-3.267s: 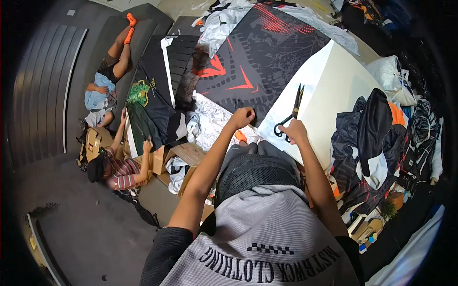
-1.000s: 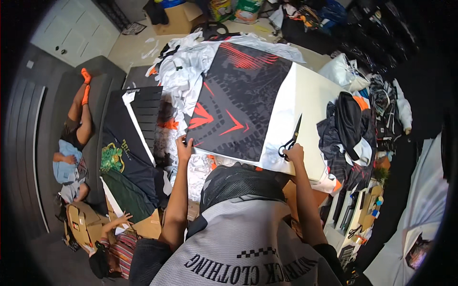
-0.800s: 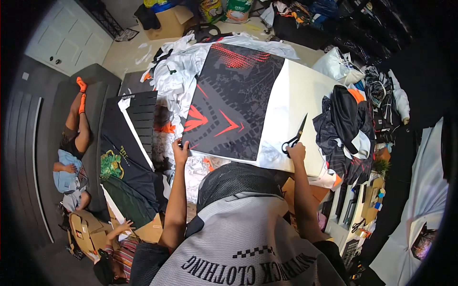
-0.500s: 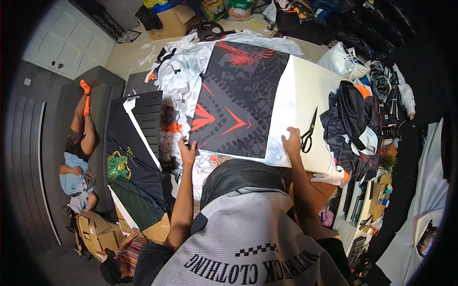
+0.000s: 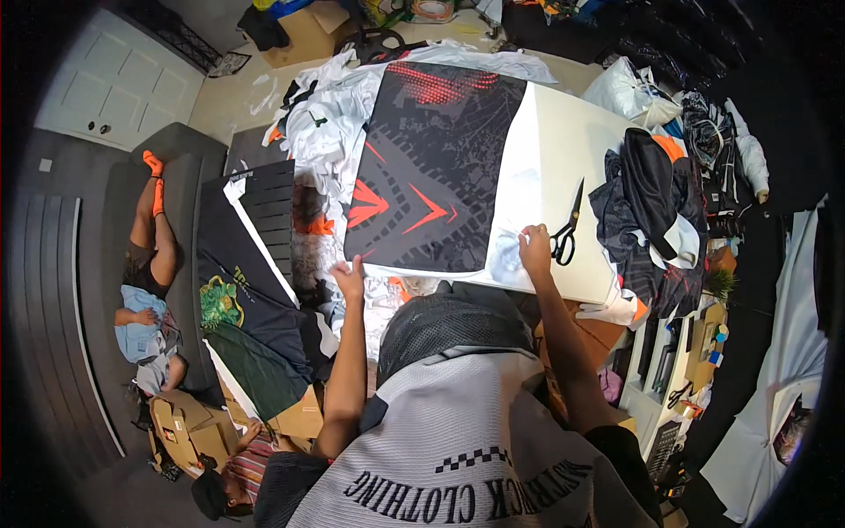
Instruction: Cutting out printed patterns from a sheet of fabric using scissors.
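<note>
A printed fabric panel (image 5: pixel 431 176), black and grey with red arrow shapes and a tyre-tread pattern, lies flat on the cream tabletop (image 5: pixel 572 141). Along its right side runs a plain white margin (image 5: pixel 521 167). My left hand (image 5: pixel 349 279) is closed on the panel's near left corner, thumb and fingertips at the edge. On the near right, my right hand (image 5: pixel 535 251) pinches the white margin with bent fingers; the exact grip is partly hidden. Black-handled scissors (image 5: pixel 565 238) rest just right of that hand, pointing away from me.
Heaped white cloth (image 5: pixel 321 132) borders the panel's left side. Dark garments (image 5: pixel 647 202) are piled at the table's right. Further left, one person (image 5: pixel 145 308) is on a grey sofa (image 5: pixel 185 150); another person (image 5: pixel 233 480) is at lower left beside cardboard boxes (image 5: pixel 180 427).
My right hand's fingers have drawn together on the white margin, and my left hand has closed at the corner. The panel appears slightly farther up and left in the view.
</note>
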Motion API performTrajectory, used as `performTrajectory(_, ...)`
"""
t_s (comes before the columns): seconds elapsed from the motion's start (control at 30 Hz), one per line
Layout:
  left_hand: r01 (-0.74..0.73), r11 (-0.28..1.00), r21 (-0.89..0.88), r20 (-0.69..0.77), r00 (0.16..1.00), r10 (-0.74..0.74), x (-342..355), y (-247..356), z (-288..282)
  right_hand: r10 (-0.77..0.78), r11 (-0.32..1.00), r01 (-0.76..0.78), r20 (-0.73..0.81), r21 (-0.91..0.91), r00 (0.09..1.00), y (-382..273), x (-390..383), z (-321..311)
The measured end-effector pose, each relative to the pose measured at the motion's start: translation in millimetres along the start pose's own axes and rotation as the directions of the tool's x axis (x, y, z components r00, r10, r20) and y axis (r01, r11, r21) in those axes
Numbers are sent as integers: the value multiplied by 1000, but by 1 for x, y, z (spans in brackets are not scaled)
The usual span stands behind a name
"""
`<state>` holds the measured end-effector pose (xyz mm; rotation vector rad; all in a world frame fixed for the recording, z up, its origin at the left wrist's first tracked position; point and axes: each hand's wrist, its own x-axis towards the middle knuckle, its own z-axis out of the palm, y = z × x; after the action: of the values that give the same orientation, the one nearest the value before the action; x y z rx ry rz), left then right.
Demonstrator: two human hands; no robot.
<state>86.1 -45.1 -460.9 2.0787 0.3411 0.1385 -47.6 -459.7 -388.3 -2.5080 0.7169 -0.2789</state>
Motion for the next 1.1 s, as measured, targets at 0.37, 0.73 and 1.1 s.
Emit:
performTrajectory(0.37, 430, 864, -263, 343, 878, -333, -21, 42, -22, 15, 992, -16, 4, 128, 1000, 8, -17, -3)
performTrajectory(0.73, 530, 786, -319, 459, 812, -362, -46, 28, -44, 91, 995, -94, 86, 33, 992, 26, -42, -12)
performTrajectory(1.1, 654, 630, -419, 542, 737, -404, -70, 8, -30, -94, 983, 96, -23, 157, 995, 35, -54, -7)
